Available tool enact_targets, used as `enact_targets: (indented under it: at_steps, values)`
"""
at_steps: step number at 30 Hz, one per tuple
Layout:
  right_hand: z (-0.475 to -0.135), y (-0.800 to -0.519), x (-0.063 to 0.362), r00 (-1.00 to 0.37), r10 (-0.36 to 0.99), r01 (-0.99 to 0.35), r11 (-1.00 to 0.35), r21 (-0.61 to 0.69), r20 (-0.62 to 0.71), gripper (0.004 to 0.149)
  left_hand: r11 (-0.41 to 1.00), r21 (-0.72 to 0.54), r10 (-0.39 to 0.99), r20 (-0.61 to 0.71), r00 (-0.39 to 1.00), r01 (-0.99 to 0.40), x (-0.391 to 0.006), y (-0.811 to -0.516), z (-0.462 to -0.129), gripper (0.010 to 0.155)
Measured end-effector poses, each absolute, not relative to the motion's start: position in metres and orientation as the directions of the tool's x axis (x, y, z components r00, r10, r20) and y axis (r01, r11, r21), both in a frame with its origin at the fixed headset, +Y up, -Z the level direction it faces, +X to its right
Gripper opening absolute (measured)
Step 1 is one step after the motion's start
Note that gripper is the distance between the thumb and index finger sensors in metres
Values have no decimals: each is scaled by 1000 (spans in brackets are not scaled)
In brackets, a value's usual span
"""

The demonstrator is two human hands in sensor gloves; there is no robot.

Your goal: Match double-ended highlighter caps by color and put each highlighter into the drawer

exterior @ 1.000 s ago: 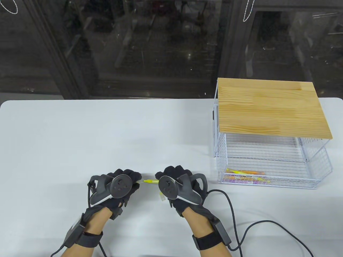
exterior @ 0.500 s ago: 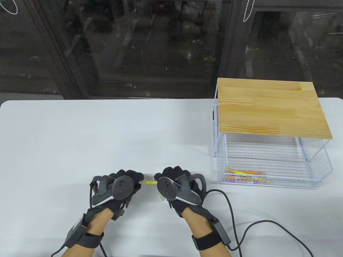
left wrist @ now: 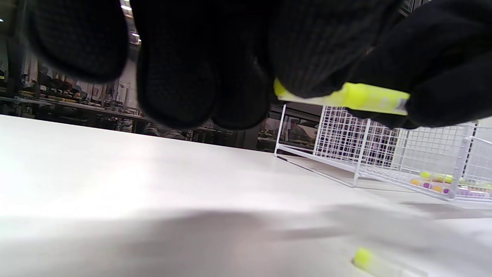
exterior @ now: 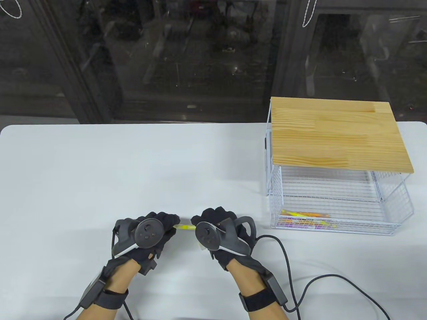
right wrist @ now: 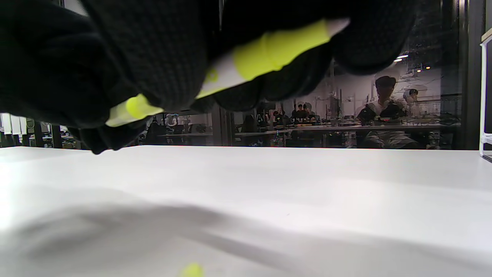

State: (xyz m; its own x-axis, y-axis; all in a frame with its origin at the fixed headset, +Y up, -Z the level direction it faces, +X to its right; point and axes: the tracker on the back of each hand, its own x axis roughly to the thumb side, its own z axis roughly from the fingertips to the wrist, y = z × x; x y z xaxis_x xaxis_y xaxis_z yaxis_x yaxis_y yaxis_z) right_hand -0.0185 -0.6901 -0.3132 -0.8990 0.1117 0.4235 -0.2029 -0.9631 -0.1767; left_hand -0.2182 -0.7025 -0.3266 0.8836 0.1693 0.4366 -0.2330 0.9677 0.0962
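A white counter (exterior: pixel 133 166) with rounded far corners fills the lower part of the table view, evenly lit, with soft shadows near its front edge. Beyond its far edge stands a wall of dark glass panels (exterior: pixel 200 60) in dark frames, catching reflections and small points of light. The right wrist view shows, through the glass, a dim room with long benches (right wrist: pixel 307 134) and seated people (right wrist: pixel 388 115) under ceiling lights.

Two gloved hands: left hand (exterior: pixel 146 233) and right hand (exterior: pixel 222 233). One yellow highlighter (exterior: pixel 184 227) between them. One wire drawer (exterior: pixel 337 226), one table (exterior: pixel 133 166).
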Motion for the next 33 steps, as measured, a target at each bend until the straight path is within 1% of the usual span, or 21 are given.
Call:
enact_targets:
  at_steps: [4,7,12,15,19,21,24,26,27,30,33]
  values:
    - [-311,-691,-21,-893,77,-180,-964,-195,443,45,974,72,162,447,880,-215,-215,-704,-325,47]
    - [-310,-692,-23,-891,59,-164,-966,-198,450,45,970,112,140,467,873,-216,-214,-704,-324,46]
    - [-309,-691,-24,-882,48,-168,-961,-219,469,45,961,112,175,468,866,-255,-217,-703,-324,46]
    - [-308,-688,-25,-879,52,-179,-957,-226,475,45,959,123,168,472,866,-253,-215,-701,-322,47]
    - [-306,-687,-25,-881,26,-156,-959,-238,473,44,963,125,152,472,868,-237,-213,-701,-321,47]
    - [-305,-686,-26,-878,18,-162,-951,-262,478,44,972,74,169,434,885,-222,-214,-702,-322,47]
    - [-303,-687,-31,-875,20,-162,-953,-254,483,45,974,58,177,417,891,-221,-212,-701,-321,51]
    - [-303,-688,-32,-878,12,-147,-958,-245,479,45,977,78,147,422,895,-198,-211,-700,-320,50]
    - [-303,-688,-31,-874,23,-161,-956,-246,485,44,980,83,128,421,898,-179,-211,-700,-319,49]
    - [-304,-688,-29,-868,54,-189,-955,-229,493,44,973,54,182,427,886,-226,-212,-701,-320,48]
    - [-304,-687,-29,-867,56,-199,-950,-242,495,45,961,35,235,421,876,-274,-214,-701,-322,48]
